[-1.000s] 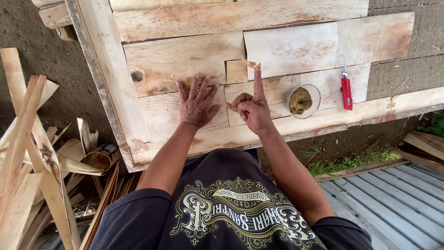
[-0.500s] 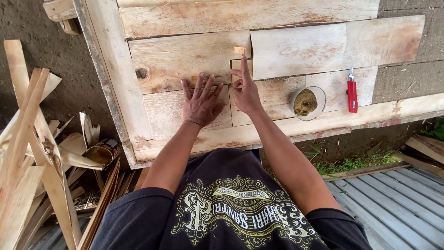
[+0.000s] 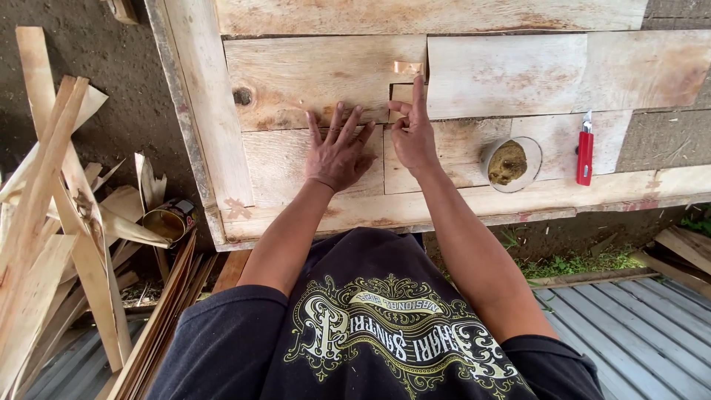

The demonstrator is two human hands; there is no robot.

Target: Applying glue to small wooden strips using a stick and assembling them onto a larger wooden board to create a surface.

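Observation:
A large pale wooden panel (image 3: 311,67) made of veneer sheets lies in front of me. My left hand (image 3: 337,148) rests flat on it with the fingers spread, holding nothing. My right hand (image 3: 412,127) is just to its right, with the index finger stretched out and pressing on a small square veneer patch (image 3: 402,90) at a gap between sheets. The other fingers are curled. A small curled veneer scrap (image 3: 408,67) sits just above the fingertip.
A round tin of brown putty (image 3: 509,163) and a red utility knife (image 3: 585,153) lie on the panel to the right. Loose wood strips (image 3: 52,207) and a small can (image 3: 169,220) are piled at the left. Corrugated metal sheeting (image 3: 637,341) lies at the lower right.
My right hand has moved up and left along the panel, its index finger now pressing the small patch. My left hand stayed flat, and the view has shifted slightly.

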